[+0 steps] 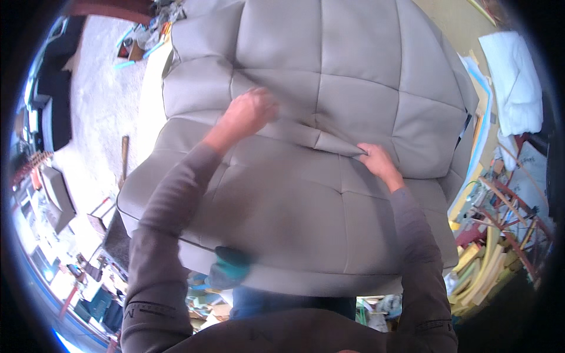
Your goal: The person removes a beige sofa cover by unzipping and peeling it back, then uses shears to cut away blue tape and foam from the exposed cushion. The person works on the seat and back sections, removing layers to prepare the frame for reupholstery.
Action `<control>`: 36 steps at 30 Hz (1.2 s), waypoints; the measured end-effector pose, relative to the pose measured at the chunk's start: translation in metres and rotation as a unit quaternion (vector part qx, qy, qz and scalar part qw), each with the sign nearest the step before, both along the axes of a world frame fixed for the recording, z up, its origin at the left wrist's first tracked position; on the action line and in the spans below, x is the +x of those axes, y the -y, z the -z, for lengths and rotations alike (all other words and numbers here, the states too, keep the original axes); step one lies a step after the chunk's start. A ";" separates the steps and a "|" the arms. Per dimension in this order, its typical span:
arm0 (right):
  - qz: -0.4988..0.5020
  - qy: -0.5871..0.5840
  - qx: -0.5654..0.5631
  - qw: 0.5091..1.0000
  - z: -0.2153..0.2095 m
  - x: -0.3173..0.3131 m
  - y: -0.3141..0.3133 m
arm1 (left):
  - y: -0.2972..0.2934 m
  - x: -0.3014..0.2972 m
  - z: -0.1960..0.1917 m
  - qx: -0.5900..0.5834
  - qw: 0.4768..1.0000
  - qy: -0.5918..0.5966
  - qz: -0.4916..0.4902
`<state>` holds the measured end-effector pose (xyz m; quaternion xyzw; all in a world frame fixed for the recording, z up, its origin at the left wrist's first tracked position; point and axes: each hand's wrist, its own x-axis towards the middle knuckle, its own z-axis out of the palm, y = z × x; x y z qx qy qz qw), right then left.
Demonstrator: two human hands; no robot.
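Note:
A large grey upholstered seat with a tufted, stitched cover (282, 223) fills the middle of the view. My right hand (379, 163) pinches the edge of a loose fold of this cover, its fingers closed where the backrest part meets the seat part. The fold stretches from there leftward across the seat. Over the left end of that crease, my left hand (250, 110) is curled into a fist, slightly smeared by motion. What its fingers hold, if anything, is hidden. A dark green and grey cloth-like thing (229, 267) lies at the seat's front edge, below my left forearm.
Wood strips and foam offcuts (485, 265) are heaped at the right. A white folded sheet (513, 82) lies at the upper right. On the left, a wooden handle (124, 156) stands beside the seat, and an open box (132, 50) sits on the floor further back.

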<state>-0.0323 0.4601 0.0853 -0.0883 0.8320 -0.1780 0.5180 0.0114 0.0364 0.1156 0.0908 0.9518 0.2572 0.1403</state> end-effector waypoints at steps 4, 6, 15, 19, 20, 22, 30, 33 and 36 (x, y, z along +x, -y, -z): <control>0.113 0.080 -0.177 0.974 0.014 -0.013 -0.040 | -0.065 -0.082 0.054 -0.060 0.987 -0.008 -0.151; 0.223 0.127 -0.249 0.934 0.031 -0.035 -0.083 | -0.093 -0.110 0.080 -0.087 0.981 0.046 -0.166; 0.383 -0.416 0.130 0.814 0.025 -0.195 -0.305 | -0.124 -0.103 0.133 -0.079 0.971 -0.050 -0.219; 0.487 -0.158 -0.138 0.848 0.037 -0.210 -0.294 | -0.092 -0.080 0.130 -0.073 0.978 -0.057 -0.185; 0.491 -0.215 -0.087 0.840 0.043 -0.213 -0.290 | -0.083 -0.078 0.129 -0.096 0.974 -0.043 -0.202; 0.443 -0.297 -0.002 0.846 0.058 -0.233 -0.287 | -0.062 -0.078 0.126 -0.137 0.963 -0.042 -0.227; 0.428 -0.367 -0.064 0.823 0.077 -0.273 -0.328 | 0.071 -0.123 0.083 -0.329 0.863 -0.166 -0.345; 0.443 -0.253 -0.147 0.847 0.074 -0.267 -0.308 | 0.105 -0.157 0.093 -0.324 0.862 -0.183 -0.345; 0.434 -0.159 -0.131 0.877 0.060 -0.258 -0.296 | 0.136 -0.190 0.106 -0.352 0.865 -0.152 -0.323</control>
